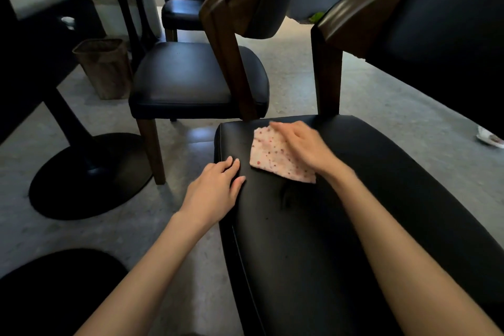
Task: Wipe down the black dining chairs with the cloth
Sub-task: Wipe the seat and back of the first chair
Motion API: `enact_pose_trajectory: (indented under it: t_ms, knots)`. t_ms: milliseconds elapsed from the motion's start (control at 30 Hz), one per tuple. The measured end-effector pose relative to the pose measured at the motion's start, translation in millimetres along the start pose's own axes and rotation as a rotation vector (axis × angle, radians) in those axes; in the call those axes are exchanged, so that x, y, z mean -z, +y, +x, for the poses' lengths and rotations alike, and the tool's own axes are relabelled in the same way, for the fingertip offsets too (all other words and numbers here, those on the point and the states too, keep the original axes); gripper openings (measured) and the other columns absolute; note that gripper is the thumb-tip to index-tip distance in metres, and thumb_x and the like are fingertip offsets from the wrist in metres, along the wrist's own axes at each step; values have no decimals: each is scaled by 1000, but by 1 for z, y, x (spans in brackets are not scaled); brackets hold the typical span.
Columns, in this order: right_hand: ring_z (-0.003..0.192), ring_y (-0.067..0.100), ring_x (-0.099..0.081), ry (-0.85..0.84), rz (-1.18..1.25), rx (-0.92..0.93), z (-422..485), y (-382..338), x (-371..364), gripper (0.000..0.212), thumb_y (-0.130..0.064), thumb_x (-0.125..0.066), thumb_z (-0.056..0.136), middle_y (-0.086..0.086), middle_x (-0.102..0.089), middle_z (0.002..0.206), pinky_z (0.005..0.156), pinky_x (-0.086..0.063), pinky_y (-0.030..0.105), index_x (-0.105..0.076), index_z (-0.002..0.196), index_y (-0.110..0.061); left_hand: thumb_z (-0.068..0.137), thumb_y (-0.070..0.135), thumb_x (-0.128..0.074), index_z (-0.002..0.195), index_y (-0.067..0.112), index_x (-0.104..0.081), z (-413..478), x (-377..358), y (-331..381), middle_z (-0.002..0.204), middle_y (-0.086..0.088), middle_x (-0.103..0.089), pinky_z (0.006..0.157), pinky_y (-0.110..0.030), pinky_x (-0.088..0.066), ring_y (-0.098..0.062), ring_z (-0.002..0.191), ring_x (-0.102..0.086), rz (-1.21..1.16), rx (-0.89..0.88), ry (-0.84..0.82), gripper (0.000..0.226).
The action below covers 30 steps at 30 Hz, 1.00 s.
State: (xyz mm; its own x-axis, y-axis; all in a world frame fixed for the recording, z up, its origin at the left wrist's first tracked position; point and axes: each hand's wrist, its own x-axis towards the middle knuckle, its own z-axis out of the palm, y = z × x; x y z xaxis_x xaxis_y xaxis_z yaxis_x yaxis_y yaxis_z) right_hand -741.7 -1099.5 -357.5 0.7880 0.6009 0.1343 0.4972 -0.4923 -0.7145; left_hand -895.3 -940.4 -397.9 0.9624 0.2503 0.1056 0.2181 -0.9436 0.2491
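Head view had the cloth (275, 157) at frame centre, flat on the nearest chair seat (354, 199) under the right hand (302, 144), fingers straight, left hand (218, 185) flat beside it; looked thin, limp, light, best driven by palm pressure.

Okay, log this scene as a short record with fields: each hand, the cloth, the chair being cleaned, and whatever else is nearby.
chair in work: near chair seat, black, glossy
cloth: pale with red dots, lying flat on the seat's far left part
right hand: laid flat on the cloth, pressing it to the seat; blurred
left hand: fingers straight, resting on the seat's left edge, apart from the cloth
next in row: second chair, black seat, nothing on it
nearby on floor: woven basket, round black table base
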Motion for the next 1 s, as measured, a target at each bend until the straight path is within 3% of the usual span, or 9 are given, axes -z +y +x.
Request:
enact_pose_trajectory:
  t_ms: [67, 167, 333, 500, 567, 667, 800, 900, 1000]
  knots:
    - [129, 23, -38, -17, -177, -16, 0, 12, 10, 46, -45, -45, 98, 2, -48, 136, 109, -31, 38, -43, 143, -35, 101, 45, -33, 150, 25, -30, -1, 1, 1, 154, 7, -32, 99, -44, -47, -17, 136, -32, -5, 4, -11, 53]
    - [130, 28, -30, -129, -452, -20, -5, 17, -3, 51, -52, -46, 96, 1, -37, 146, 107, -25, 43, -36, 145, -43, 102, 44, -33, 150, 25, -30, -2, 2, 4, 155, 6, -31, 99, -42, -47, -17, 136, -32, -20, 15, -3, 52]
    - [110, 25, -46, -63, -527, 106, -14, 22, -16, 49, -49, -42, 99, 2, -42, 119, 91, -33, 35, -41, 145, -34, 102, 43, -33, 152, 27, -23, -4, 3, 3, 158, 8, -23, 107, -39, -40, -15, 142, -25, -82, 19, -32, 54]
    - [103, 30, -57, -92, -413, 218, -7, 1, -36, 42, -36, -49, 100, 12, -57, 111, 81, -38, 31, -52, 138, -18, 100, 51, -32, 154, 26, -12, -10, 6, 0, 161, 12, -6, 113, -37, -31, -10, 146, -14, -154, 57, -84, 63]
    - [97, 30, -57, -133, -380, 295, -2, -13, -53, 37, -34, -51, 99, 11, -55, 101, 78, -38, 32, -57, 132, -18, 98, 56, -32, 154, 26, -9, -13, 9, -1, 162, 9, -1, 114, -38, -27, -12, 148, -8, -104, 86, -84, 69]
    - [89, 29, -58, -127, -393, 348, 18, -23, -71, 34, -37, -53, 98, 2, -43, 91, 71, -40, 32, -61, 129, -28, 93, 65, -30, 154, 25, -10, -15, 13, -5, 161, 8, -10, 117, -39, -22, -14, 148, -7, -40, 120, -142, 76]
    - [93, 33, -58, -61, -434, 303, 53, -22, -74, 32, -40, -52, 96, 8, -47, 101, 75, -41, 34, -64, 125, -34, 91, 69, -30, 155, 25, -9, -21, 11, -9, 160, 12, -10, 116, -31, -19, -10, 148, -5, -122, 125, -167, 81]
    - [98, 35, -57, -2, -413, 201, 78, -18, -72, 34, -41, -49, 96, 15, -53, 113, 81, -46, 38, -65, 121, -25, 88, 71, -31, 154, 26, -10, -21, 10, -11, 160, 14, -11, 116, -30, -20, -7, 147, -7, -126, 112, -135, 82]
    - [101, 35, -56, 45, -535, 96, 95, -13, -75, 37, -36, -47, 99, 13, -48, 119, 85, -44, 40, -59, 131, -21, 87, 72, -32, 154, 27, -12, -19, 9, -13, 160, 15, -12, 115, -30, -22, -6, 147, -8, -137, 105, -138, 84]
